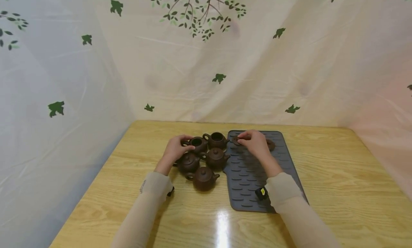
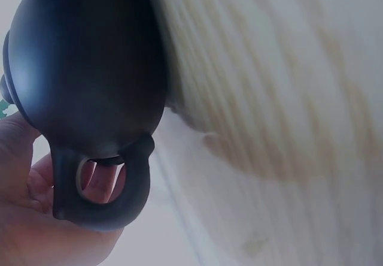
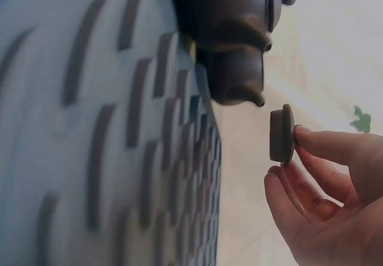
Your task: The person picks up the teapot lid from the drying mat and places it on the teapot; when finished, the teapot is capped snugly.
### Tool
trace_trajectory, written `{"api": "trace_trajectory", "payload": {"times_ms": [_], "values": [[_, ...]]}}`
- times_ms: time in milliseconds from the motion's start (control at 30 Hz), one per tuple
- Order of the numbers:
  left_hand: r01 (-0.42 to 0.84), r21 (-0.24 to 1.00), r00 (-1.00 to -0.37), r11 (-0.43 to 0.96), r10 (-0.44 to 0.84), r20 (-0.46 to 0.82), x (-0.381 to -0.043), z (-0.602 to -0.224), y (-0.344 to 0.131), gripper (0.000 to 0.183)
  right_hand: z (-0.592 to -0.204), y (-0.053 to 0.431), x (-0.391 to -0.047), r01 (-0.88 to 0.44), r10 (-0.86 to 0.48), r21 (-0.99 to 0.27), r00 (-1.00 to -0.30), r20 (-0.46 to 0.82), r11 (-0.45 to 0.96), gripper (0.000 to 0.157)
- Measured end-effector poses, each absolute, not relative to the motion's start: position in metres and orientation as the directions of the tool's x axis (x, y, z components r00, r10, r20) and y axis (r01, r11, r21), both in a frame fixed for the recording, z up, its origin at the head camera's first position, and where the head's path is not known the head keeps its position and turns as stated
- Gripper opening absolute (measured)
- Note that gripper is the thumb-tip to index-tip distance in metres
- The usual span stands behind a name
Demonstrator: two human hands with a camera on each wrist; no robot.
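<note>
A small dark brown lidless teapot (image 1: 199,143) stands at the back left of a cluster of teapots. My left hand (image 1: 176,147) holds it from the handle side, thumb nearer me and fingers beyond. In the left wrist view a dark teapot (image 2: 90,62) with a looped handle covers much of that hand (image 2: 30,200). Over the grey mat, my right hand (image 1: 255,143) pinches a round teapot lid (image 1: 236,140) by its top. The right wrist view shows this lid (image 3: 281,135) edge-on, raised above the mat.
Another lidless teapot (image 1: 217,140) stands at the back. Three lidded teapots, one at the front (image 1: 204,180), stand close together nearer me. A second lid (image 1: 271,145) lies on the ridged grey mat (image 1: 244,190), partly behind my right hand. A patterned curtain (image 1: 193,97) hangs behind the wooden table (image 1: 338,183).
</note>
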State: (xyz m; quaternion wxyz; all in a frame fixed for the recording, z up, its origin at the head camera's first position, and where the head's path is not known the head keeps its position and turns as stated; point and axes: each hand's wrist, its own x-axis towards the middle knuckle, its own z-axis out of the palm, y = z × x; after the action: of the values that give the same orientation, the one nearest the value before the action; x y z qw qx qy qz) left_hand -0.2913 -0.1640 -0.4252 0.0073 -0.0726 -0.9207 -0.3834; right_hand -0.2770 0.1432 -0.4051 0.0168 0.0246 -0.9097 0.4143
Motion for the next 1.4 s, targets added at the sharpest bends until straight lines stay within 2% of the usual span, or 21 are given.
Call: {"api": "trace_trajectory", "payload": {"times_ms": [700,1400], "values": [[0.129,0.707,-0.99,0.695,0.127,0.056,-0.291,-0.422,-0.165,0.043,-0.381,0.086,-0.287,-0.133,-0.121,-0.78,-0.99,0.074,0.612,0.021],[0.121,0.712,-0.992,0.692,0.115,0.056,-0.292,-0.425,-0.164,0.04,-0.391,0.03,-0.298,-0.157,-0.162,-0.79,-0.984,0.074,0.592,0.014]]}}
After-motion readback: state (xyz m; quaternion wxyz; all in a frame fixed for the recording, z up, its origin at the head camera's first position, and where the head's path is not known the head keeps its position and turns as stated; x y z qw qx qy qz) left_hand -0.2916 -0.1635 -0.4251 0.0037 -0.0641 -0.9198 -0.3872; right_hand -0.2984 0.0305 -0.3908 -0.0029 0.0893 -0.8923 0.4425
